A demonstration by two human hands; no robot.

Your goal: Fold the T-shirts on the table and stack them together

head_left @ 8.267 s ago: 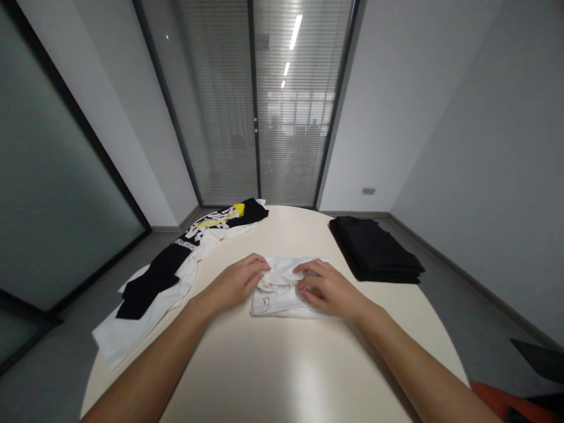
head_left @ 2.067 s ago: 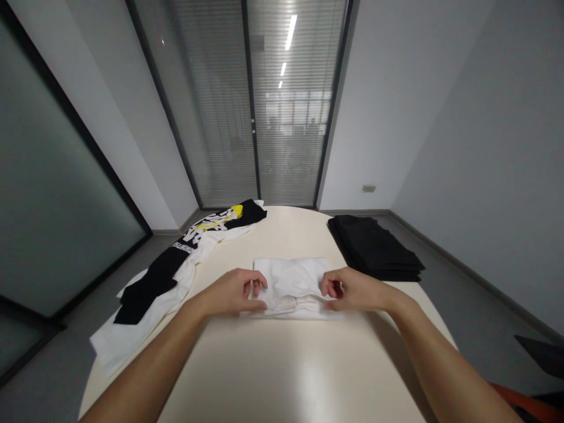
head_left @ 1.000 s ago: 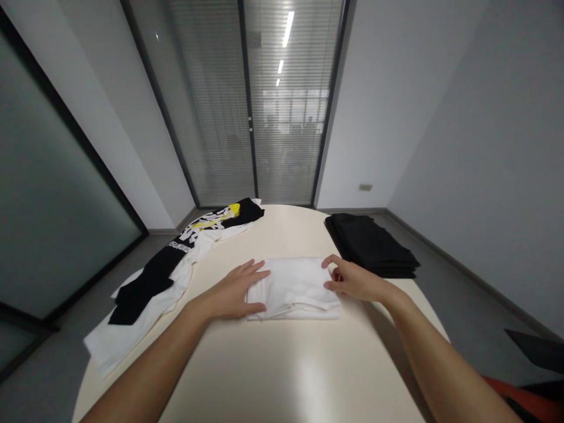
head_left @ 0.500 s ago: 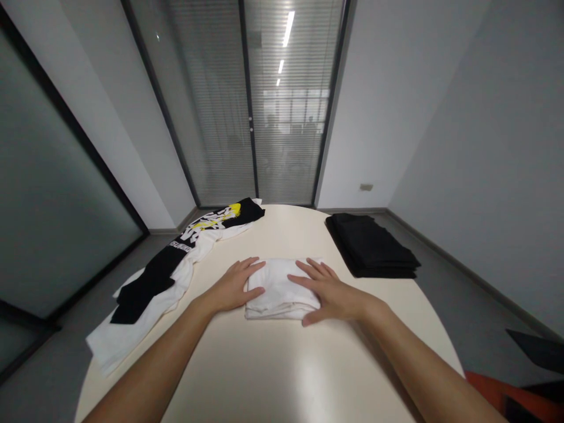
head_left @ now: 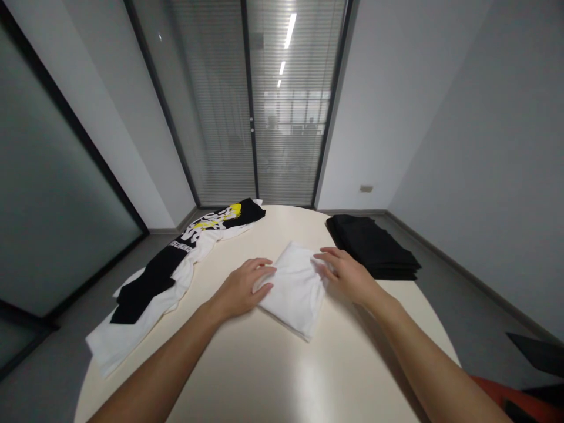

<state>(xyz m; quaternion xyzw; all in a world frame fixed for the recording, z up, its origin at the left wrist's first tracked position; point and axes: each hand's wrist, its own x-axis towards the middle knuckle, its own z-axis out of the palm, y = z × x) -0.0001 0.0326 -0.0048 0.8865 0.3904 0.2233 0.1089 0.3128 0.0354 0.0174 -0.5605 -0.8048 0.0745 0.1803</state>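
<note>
A folded white garment [head_left: 291,288] lies turned at an angle on the table, one corner toward me. My left hand [head_left: 244,288] is at its left edge, thumb and fingers apart and fingertips touching the cloth. At the right edge is my right hand [head_left: 348,276], its fingers apart and reaching over the cloth's upper right side. Part of that edge is hidden behind the right hand. What kind of garment it is does not show in its folded state.
A stack of folded black cloths [head_left: 374,247] lies on the right of the pale round table [head_left: 247,376]. Along the left edge are black and white shirts [head_left: 176,258] with yellow and white print. A red and black chair [head_left: 511,393] is at lower right.
The white garment has turned from square-on to a diagonal position. My right hand has moved up and outward to its right edge, while my left hand has shifted slightly right.
</note>
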